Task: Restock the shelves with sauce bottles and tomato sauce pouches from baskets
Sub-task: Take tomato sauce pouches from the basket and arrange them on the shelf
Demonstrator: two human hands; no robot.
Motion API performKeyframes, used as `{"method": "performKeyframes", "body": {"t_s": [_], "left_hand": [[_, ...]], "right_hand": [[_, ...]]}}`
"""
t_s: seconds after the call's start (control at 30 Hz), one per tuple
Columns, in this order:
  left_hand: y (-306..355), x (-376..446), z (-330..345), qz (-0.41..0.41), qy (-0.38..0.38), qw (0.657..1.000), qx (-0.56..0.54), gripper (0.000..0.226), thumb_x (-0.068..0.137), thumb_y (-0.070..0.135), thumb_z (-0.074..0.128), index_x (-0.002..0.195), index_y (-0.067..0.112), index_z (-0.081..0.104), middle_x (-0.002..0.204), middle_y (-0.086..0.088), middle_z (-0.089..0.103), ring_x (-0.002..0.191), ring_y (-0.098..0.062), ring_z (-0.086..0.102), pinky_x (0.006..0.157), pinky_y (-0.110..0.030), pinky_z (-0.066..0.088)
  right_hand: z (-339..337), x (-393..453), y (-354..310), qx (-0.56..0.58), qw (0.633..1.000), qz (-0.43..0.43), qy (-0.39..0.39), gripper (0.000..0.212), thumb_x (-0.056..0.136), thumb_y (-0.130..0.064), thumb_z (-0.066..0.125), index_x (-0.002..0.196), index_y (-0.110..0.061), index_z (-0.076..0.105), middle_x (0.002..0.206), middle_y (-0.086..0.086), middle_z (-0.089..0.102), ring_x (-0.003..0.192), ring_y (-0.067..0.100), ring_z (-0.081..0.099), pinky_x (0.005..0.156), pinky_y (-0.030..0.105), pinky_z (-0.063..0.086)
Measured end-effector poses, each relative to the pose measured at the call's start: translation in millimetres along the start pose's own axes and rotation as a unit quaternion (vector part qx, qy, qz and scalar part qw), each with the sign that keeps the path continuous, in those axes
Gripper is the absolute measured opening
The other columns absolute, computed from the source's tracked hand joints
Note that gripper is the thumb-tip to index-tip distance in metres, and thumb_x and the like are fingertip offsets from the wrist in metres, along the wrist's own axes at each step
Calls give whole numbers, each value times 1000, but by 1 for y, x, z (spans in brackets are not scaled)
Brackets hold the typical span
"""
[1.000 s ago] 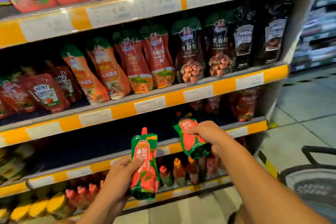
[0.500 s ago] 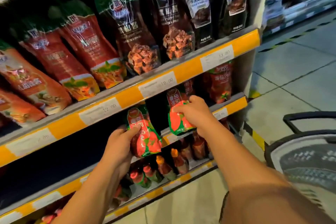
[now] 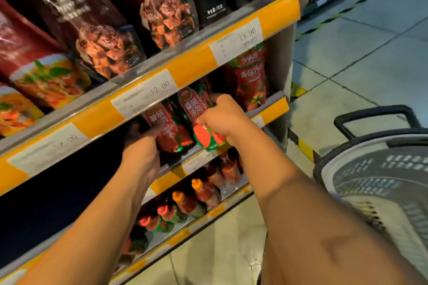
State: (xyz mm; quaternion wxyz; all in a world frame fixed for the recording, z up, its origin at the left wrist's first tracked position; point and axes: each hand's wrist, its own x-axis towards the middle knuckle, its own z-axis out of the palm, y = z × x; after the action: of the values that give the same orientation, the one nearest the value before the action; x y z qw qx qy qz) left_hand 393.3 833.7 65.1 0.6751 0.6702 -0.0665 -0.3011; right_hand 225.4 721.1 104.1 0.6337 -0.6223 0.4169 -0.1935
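My left hand (image 3: 142,146) grips a red and green tomato sauce pouch (image 3: 165,126) and holds it inside the dark shelf bay under the 12.00 price rail. Just to its right, my right hand (image 3: 223,118) grips a second tomato sauce pouch (image 3: 196,111) of the same kind, its lower end over the shelf's front lip (image 3: 273,111). Both pouches stand nearly upright, side by side. Another such pouch (image 3: 251,78) stands at the right end of that shelf. Sauce bottles (image 3: 196,194) with orange and red caps line the shelf below.
Dark and red sauce pouches (image 3: 102,48) fill the shelf above the yellow price rail (image 3: 190,65). The left part of the pouch shelf is dark, with nothing visible in it. A grey basket with a black handle (image 3: 375,169) sits on the tiled floor at the right.
The view has moved closer to the shelf. Both hands have pushed their pouches up and deeper into the shelf bay, under the price rail.
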Motion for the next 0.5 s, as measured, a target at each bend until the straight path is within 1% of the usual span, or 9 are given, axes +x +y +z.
{"method": "performKeyframes", "body": {"t_s": [0.07,0.13,0.2,0.23,0.27,0.33,0.4,0.47,0.5], "left_hand": [[-4,4,7,15,11,1000,-5,91,76,24,92,151,31,43,136,-2,66,118,-30,69,98,-61,53],[-6,6,14,45,16,999,1,72,87,18,83,147,31,47,138,-2,65,118,-24,68,101,-54,53],[-11,2,17,71,11,997,31,59,91,19,79,143,29,51,140,1,65,120,-16,65,105,-46,50],[-15,1,16,87,3,994,59,53,93,19,77,140,30,54,140,1,65,120,-14,65,106,-43,49],[-19,0,14,105,-9,990,91,43,95,16,75,132,31,58,137,0,67,119,-13,66,104,-41,51],[-29,-1,8,133,-24,980,144,34,95,15,75,121,32,62,126,3,72,115,-14,69,103,-43,53],[-32,0,3,153,-25,969,193,32,94,21,77,119,36,63,119,9,73,112,-12,70,102,-44,55],[-31,1,3,167,-28,960,221,30,94,23,77,114,40,63,116,15,72,107,-7,69,100,-40,55],[-31,2,3,171,-36,958,229,31,94,22,77,114,40,62,114,17,72,105,-3,69,99,-37,54]], "right_hand": [[-4,3,0,13,1000,1,4,71,93,-8,72,153,-3,36,106,11,61,78,18,58,68,34,50],[-8,5,1,21,1000,-1,13,66,91,-3,70,151,-6,41,84,4,56,65,15,52,52,25,43],[-9,10,3,19,999,-4,26,65,91,0,68,150,-8,43,77,-2,50,60,12,47,45,23,36],[-10,13,4,17,999,-7,30,63,91,1,68,149,-7,44,78,-2,51,60,11,46,43,21,35],[-8,13,5,14,999,-10,35,63,90,2,67,148,-6,44,82,-1,52,60,10,45,40,18,36],[-4,15,6,12,999,-15,39,63,91,4,67,149,-7,45,87,1,54,63,9,43,36,11,33],[0,17,8,29,999,-15,38,61,91,6,67,147,-9,48,100,3,62,73,12,51,42,10,38],[3,17,8,49,998,-12,41,56,92,6,67,142,-12,52,111,3,65,86,14,55,50,13,41],[3,18,9,56,998,-11,42,56,92,6,66,144,-12,52,114,4,66,84,13,55,48,13,40]]}}
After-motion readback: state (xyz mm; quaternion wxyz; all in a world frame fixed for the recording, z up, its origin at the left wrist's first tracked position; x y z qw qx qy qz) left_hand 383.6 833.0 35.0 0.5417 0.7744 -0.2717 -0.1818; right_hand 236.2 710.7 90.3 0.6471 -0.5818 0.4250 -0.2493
